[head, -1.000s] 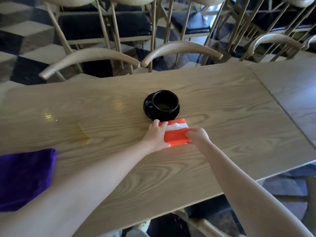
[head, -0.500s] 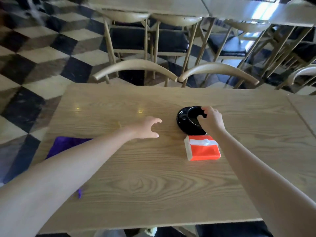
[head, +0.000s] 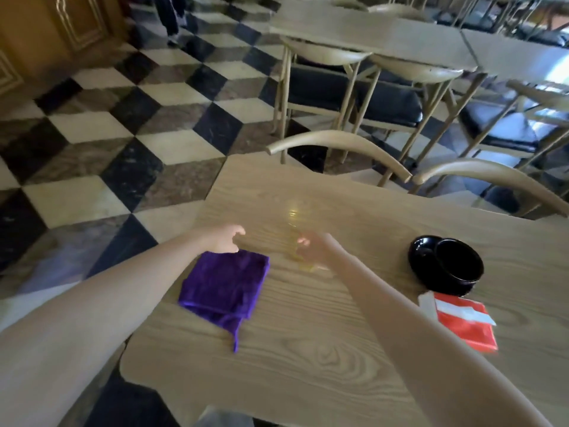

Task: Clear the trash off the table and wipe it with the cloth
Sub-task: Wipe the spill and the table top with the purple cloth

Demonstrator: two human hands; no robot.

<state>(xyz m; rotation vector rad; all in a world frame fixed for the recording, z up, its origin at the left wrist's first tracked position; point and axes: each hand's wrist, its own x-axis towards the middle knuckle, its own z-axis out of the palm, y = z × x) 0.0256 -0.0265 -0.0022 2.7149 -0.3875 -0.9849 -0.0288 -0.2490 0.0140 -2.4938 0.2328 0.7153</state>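
1. The purple cloth (head: 224, 284) lies folded and flat on the wooden desk (head: 323, 349), close to the desk's left edge, with one thin corner trailing toward the near edge.
2. The left hand (head: 225, 238) hangs just over the cloth's far edge, fingers loosely curled and apart, grip open and holding nothing; whether it touches the cloth I cannot tell.
3. The right hand (head: 314, 248) is blurred, reaching out beside the cloth's far right corner, fingers spread, grip wide and empty.
4. Under and just past the right hand a yellowish wet patch (head: 295, 235) shines on the desk, running toward the far edge.
5. Well to the right, near the desk's right side, a black cup (head: 458, 265) sits on a black saucer (head: 423, 251), pushed to the saucer's near right side.
6. Just nearer than the saucer lies an orange and white packet (head: 462, 320), flat on the desk, close to the cup but apart from the cloth.
7. Beyond the far edge stand pale wooden chairs (head: 338, 146) with dark seats, on a black, white and grey checkered floor (head: 123, 149).
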